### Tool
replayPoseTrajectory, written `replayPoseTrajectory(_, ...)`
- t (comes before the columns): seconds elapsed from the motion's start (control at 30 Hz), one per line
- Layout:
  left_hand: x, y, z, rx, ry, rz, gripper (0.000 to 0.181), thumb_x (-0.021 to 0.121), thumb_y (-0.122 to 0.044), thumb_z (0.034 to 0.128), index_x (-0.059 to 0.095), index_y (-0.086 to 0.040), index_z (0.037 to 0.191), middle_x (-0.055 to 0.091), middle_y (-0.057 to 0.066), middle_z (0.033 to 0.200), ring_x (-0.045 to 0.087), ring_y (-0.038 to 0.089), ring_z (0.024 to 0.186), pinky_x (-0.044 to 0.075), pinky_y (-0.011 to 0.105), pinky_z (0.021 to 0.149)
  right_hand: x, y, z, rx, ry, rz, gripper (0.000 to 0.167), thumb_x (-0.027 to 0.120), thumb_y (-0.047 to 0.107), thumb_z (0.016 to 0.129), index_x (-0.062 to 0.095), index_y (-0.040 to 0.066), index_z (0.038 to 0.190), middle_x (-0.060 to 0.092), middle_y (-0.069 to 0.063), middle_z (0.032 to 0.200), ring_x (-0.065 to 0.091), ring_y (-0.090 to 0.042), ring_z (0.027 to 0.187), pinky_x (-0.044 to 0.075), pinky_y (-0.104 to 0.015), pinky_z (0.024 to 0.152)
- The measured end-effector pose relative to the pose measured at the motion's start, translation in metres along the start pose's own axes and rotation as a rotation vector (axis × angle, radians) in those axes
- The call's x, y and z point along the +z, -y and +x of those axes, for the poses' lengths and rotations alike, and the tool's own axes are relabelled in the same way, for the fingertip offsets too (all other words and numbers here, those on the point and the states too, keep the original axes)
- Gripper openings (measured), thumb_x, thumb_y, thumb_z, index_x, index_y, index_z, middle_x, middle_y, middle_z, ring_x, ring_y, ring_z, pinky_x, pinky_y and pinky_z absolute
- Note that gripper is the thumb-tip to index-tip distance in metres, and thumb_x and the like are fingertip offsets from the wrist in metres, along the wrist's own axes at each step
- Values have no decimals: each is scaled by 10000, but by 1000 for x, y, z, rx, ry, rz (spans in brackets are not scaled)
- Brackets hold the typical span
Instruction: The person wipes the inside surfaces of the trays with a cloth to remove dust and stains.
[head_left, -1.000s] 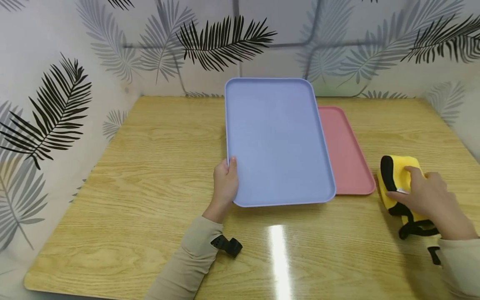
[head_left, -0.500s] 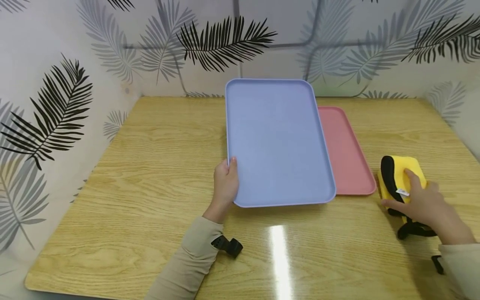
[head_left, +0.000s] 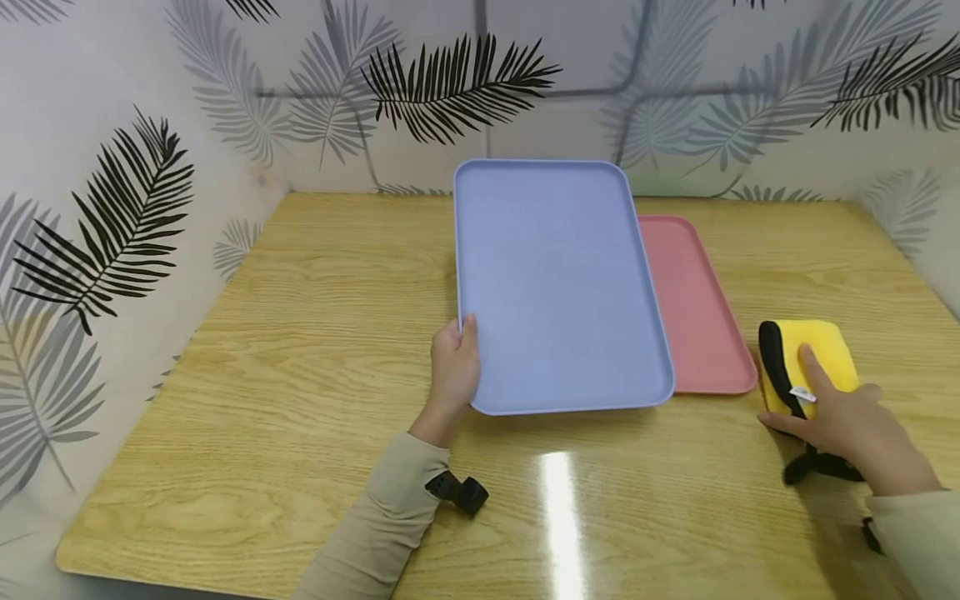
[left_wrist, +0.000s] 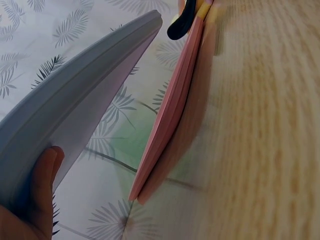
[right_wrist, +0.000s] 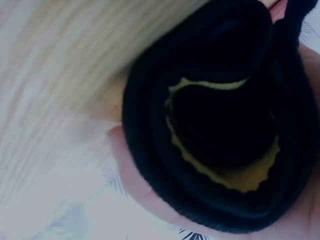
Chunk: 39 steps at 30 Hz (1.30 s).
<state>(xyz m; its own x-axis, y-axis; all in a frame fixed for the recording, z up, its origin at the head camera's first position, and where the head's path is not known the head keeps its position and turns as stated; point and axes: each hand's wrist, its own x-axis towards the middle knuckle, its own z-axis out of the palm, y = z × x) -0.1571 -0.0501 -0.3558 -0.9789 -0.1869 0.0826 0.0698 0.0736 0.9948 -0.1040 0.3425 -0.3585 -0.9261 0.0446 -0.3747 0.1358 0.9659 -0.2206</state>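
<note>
My left hand (head_left: 455,367) grips the left edge of a light blue tray (head_left: 562,283), thumb on the upper side. The tray hangs tilted above the table, its inside facing me and bare. In the left wrist view, the thumb (left_wrist: 45,175) lies against the tray's wall (left_wrist: 85,80). At the right, my right hand (head_left: 862,429) holds a folded yellow cloth (head_left: 825,350) with black edging and a white label, thumb at its left side. From the right wrist, the black trim (right_wrist: 150,165) is seen rolled around a dark hollow. Some fingers are hidden.
A pink tray (head_left: 693,308) lies on the wooden table (head_left: 300,375), partly covered by the blue one in the head view. The cloth is just right of its near corner. A leaf-patterned wall (head_left: 315,108) borders the back and sides.
The right hand's fingers have spread wider over the yellow cloth, which has shifted slightly toward me. The left hand and blue tray have hardly moved.
</note>
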Motion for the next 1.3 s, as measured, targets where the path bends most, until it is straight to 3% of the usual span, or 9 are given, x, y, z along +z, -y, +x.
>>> replayPoseTrajectory(0.17,0,0,-1,3,-14,10,323,370,-96,960,575,138,875,502,75,617,463,117,532,373,225,466,5,4,-1,18,-85,58,1069,542,626,756,-51,-33,1354,136,-581,938,421,-514,640,393,-479,509)
replayPoseTrajectory(0.27,0,1,-1,2,-10,13,323,368,-99,961,573,138,884,515,89,630,474,123,540,382,228,472,8,6,-2,36,-142,84,929,594,558,763,110,-105,1200,226,-490,857,392,-491,658,387,-455,501)
replayPoseTrajectory(0.37,0,1,0,-3,-9,12,320,369,-99,961,572,136,885,518,94,636,477,124,543,386,227,476,8,7,-2,28,-173,76,754,632,419,800,176,-101,1100,260,-415,802,385,-481,662,381,-460,500)
replayPoseTrajectory(0.53,0,1,1,-6,-11,5,312,373,-93,958,567,132,865,493,68,621,462,123,542,375,230,479,6,1,0,-58,-216,21,566,653,157,780,225,-71,1072,354,-360,709,428,-462,638,380,-476,484)
replayPoseTrajectory(0.67,-1,1,1,-8,-12,4,314,370,-96,959,568,130,868,497,71,623,467,125,543,379,232,479,2,1,-1,-151,-324,6,555,656,57,738,264,-72,1109,407,-173,551,412,-295,484,350,-386,421)
replayPoseTrajectory(0.77,-1,-1,0,-17,-10,-7,317,366,-101,961,570,131,886,518,86,640,485,127,553,393,232,483,-6,8,-4,-181,-430,-2,560,652,36,740,287,-65,1152,337,-56,487,335,-196,417,292,-320,373)
replayPoseTrajectory(1.0,0,-3,-1,1,-24,5,308,374,-89,958,571,138,891,477,55,610,455,120,541,370,229,474,-42,41,-9,-181,-615,28,506,630,59,771,387,-67,1197,308,-47,469,296,-208,430,237,-314,389)
replayPoseTrajectory(1.3,2,-3,-2,7,-19,-8,315,366,-85,960,569,144,886,481,59,615,461,121,546,378,226,482,-68,83,-6,-200,-642,92,514,610,117,793,404,-34,1239,326,-60,503,340,-258,505,244,-342,439)
